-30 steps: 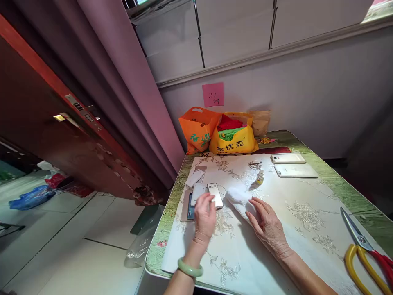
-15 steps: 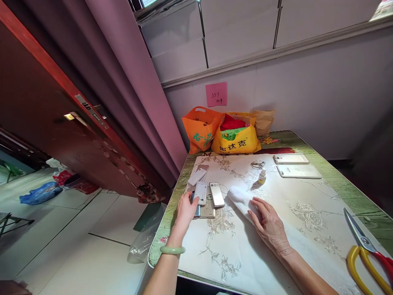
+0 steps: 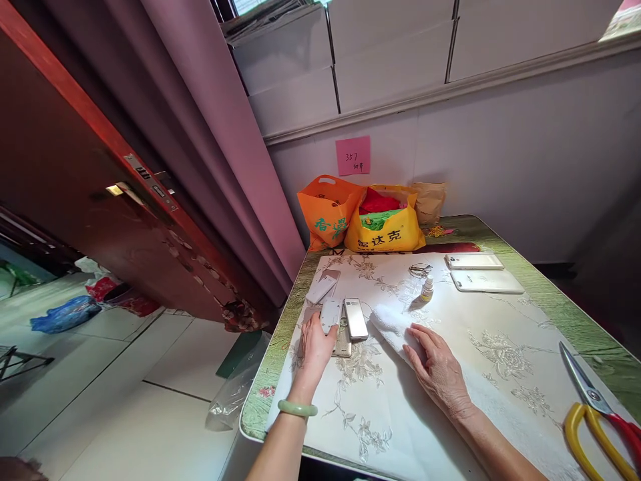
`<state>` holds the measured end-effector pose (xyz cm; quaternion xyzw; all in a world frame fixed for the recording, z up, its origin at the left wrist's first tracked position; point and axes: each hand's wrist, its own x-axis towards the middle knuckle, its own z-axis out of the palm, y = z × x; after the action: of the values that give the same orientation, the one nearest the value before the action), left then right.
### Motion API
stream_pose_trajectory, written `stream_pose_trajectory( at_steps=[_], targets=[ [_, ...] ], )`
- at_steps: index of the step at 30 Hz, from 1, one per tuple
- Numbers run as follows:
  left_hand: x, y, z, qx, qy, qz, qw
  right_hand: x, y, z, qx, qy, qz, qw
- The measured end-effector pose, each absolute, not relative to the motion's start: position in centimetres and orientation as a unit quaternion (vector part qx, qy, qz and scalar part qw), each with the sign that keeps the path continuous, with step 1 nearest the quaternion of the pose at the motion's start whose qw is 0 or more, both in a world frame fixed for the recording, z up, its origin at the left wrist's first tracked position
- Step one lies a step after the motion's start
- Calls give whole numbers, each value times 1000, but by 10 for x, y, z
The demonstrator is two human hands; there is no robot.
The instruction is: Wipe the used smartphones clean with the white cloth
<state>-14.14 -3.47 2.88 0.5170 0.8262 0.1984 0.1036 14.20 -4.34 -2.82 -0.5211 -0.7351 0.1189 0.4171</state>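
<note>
My left hand (image 3: 317,342), with a green bangle at the wrist, closes its fingers round the lower end of a small white phone (image 3: 331,312). That phone lies in a cluster with a silver keypad phone (image 3: 355,318), a gold phone (image 3: 343,343) underneath and a pale phone (image 3: 322,287) farther back. My right hand (image 3: 437,366) lies flat with fingers apart, its fingertips pressing on a folded white cloth (image 3: 393,321). All of this sits on a white floral paper sheet (image 3: 380,401).
A small dropper bottle (image 3: 426,288) and a wire loop (image 3: 419,270) stand behind the cloth. Two white phones (image 3: 473,260) (image 3: 485,282) lie at the right. Yellow-handled scissors (image 3: 593,414) rest near the right edge. Orange (image 3: 328,212) and yellow (image 3: 383,232) bags stand against the wall.
My left hand went from over the phones to the cluster's left edge, then came back onto the small white phone. The right hand stayed on the cloth.
</note>
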Motion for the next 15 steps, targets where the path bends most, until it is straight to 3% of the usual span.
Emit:
stream_pose_trajectory(
  at_steps=[4,9,15],
  targets=[
    [-163,-38,37,475,833,234,159,142,-43,-30,-520,-734,119,420],
    [-190,-42,44,438,887,94,114,142,-42,-32,-520,-736,119,417],
    [-194,-32,43,405,897,68,161,143,-42,-31,-522,-741,123,406]
  ],
)
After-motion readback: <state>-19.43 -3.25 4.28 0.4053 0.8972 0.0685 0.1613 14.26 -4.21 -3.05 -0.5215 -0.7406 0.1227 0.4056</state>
